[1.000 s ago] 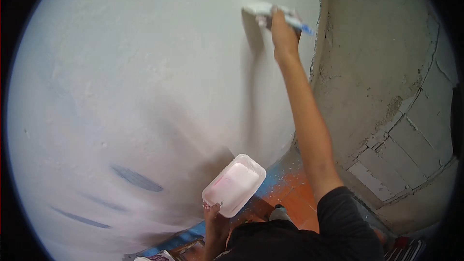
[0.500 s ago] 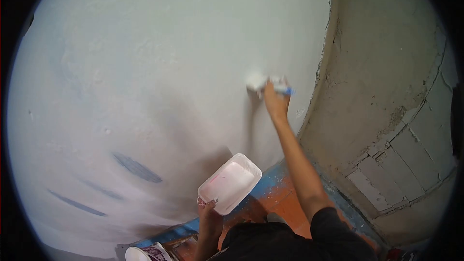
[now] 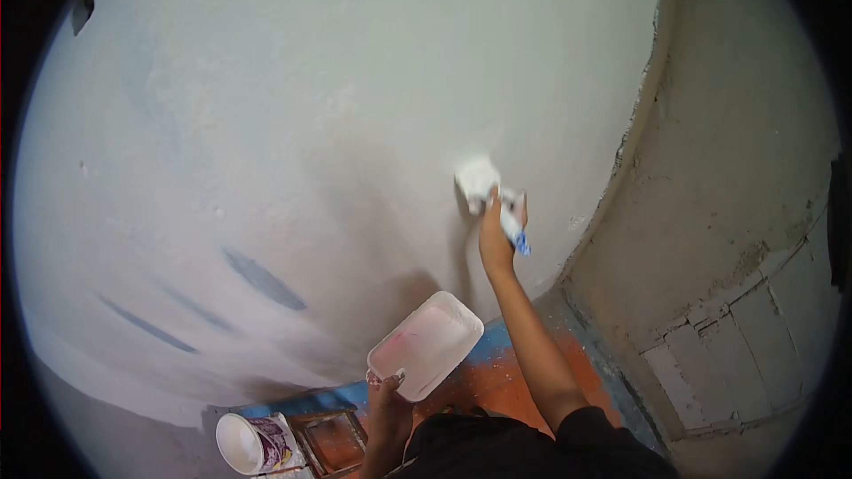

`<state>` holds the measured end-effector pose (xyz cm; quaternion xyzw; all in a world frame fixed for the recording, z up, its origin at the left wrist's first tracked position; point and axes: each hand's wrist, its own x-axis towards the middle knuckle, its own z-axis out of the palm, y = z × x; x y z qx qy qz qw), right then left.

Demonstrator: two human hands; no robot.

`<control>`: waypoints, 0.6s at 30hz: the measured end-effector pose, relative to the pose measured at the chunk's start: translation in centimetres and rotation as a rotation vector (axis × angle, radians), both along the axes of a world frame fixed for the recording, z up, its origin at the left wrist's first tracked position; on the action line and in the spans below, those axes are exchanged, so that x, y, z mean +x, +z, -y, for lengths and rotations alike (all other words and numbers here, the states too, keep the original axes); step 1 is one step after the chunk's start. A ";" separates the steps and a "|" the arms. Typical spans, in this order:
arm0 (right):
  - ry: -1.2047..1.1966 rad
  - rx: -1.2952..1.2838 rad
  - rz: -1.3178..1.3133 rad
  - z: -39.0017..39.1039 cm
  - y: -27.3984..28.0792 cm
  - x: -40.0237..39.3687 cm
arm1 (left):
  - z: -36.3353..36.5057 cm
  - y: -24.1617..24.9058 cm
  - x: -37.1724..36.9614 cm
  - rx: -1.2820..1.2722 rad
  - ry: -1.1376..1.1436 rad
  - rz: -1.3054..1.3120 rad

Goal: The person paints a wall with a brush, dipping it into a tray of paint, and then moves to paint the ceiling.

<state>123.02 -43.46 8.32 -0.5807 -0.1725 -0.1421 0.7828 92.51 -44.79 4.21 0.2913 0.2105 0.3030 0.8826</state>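
Observation:
A wide brush (image 3: 477,179) with white bristles lies against the pale wall (image 3: 355,53), its blue-tipped handle pointing down to the right. My right hand (image 3: 500,222) is closed round that handle. Lower down, my left hand (image 3: 387,390) grips the near left corner of a shallow white tray (image 3: 437,337), thumb over the rim. Inside the tray is a thin whitish layer with pink streaks. White smears mark the fingers of both hands.
At the bottom left stands a white bucket (image 3: 240,443) beside a framed object (image 3: 333,442). Grey streaks mark the lower left wall. A rough, unpainted wall (image 3: 710,151) meets it at right. The floor (image 3: 581,371) is orange with a blue border.
The brush has turned, so its handle now points further downward, and my right hand is slightly lower. The view has shifted, showing more of the bucket and the framed object.

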 end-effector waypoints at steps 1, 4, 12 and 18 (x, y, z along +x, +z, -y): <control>0.041 -0.089 -0.096 1.1 -1.0 -0.8 | 0.3 0.8 -0.1 0.015 0.013 -0.004; 0.055 -0.216 0.005 2.1 -0.8 0.7 | 0.4 0.4 0.1 0.028 0.036 -0.008; -0.150 -0.296 0.975 2.0 22.5 5.1 | 1.7 1.2 -0.1 0.012 0.102 -0.057; -0.358 -0.497 1.476 0.0 23.4 6.8 | 2.0 1.1 0.2 0.064 0.072 -0.069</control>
